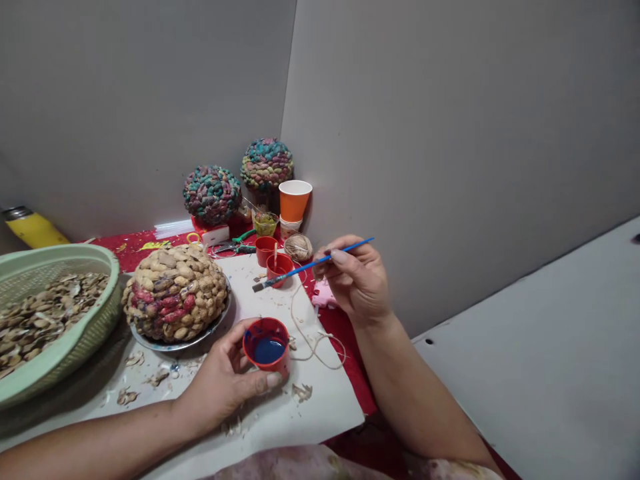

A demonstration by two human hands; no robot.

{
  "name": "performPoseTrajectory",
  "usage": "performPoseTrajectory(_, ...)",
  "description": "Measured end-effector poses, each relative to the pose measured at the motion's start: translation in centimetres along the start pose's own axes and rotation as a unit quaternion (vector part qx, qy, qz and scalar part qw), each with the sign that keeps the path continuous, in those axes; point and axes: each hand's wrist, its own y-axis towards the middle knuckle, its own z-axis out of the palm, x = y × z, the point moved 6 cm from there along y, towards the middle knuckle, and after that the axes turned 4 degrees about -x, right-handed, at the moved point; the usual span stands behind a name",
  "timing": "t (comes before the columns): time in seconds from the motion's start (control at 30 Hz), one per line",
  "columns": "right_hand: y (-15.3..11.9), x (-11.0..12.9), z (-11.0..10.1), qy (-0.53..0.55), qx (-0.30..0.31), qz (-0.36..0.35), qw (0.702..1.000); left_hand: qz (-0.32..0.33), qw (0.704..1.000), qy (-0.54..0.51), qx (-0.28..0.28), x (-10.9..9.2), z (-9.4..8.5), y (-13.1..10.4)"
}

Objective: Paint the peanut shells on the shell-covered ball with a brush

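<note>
My left hand is wrapped round a small red cup with dark blue paint inside, low over the white sheet. Between thumb and fingers, my right hand holds a thin blue paintbrush, its dark flat bristles pointing left above the cup. To the left, a ball covered in peanut shells rests on a metal plate. Several of its shells are painted red and dark blue; most are plain tan.
A green basket of shells stands at the left. Behind are two painted shell balls, more red cups, orange cups, twine, pliers and a yellow bottle. Grey walls enclose the back and right.
</note>
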Motion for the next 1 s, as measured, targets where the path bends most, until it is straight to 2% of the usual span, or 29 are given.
performPoseTrajectory(0.13,-0.9,1.0,0.3,-0.032,0.095,-0.007,0.995,0.083,0.984,0.154,-0.047,-0.9,-0.8,-0.5)
performPoseTrajectory(0.23,-2.2,1.9,1.3,-0.124,0.198,-0.042,0.971,0.137,0.962,0.228,-0.058,-0.9,-1.2,-0.5)
performPoseTrajectory(0.37,-4.7,2.3,4.1,-0.268,0.350,-0.128,0.888,0.175,0.946,0.259,-0.080,-0.4,-1.7,-0.3)
performPoseTrajectory(0.47,-6.5,1.4,5.9,-0.313,0.426,-0.154,0.835,0.193,0.941,0.264,-0.088,-0.1,-2.0,-0.1)
performPoseTrajectory(0.57,-7.2,0.7,6.5,-0.350,0.442,-0.179,0.806,0.205,0.938,0.265,-0.084,0.1,-2.2,-0.2)
performPoseTrajectory(0.67,-6.9,1.0,6.1,-0.385,0.411,-0.207,0.800,0.222,0.932,0.275,-0.080,0.1,-2.3,-0.4)
performPoseTrajectory(0.8,-6.6,1.8,5.8,-0.386,0.392,-0.205,0.810,0.240,0.922,0.292,-0.083,0.1,-2.3,-0.5)
performPoseTrajectory(0.9,-6.9,1.2,6.2,-0.347,0.417,-0.171,0.822,0.239,0.925,0.283,-0.086,0.2,-2.4,-0.4)
performPoseTrajectory(1.0,-6.7,0.8,6.2,-0.339,0.391,-0.189,0.834,0.239,0.926,0.282,-0.081,0.2,-2.4,-0.3)
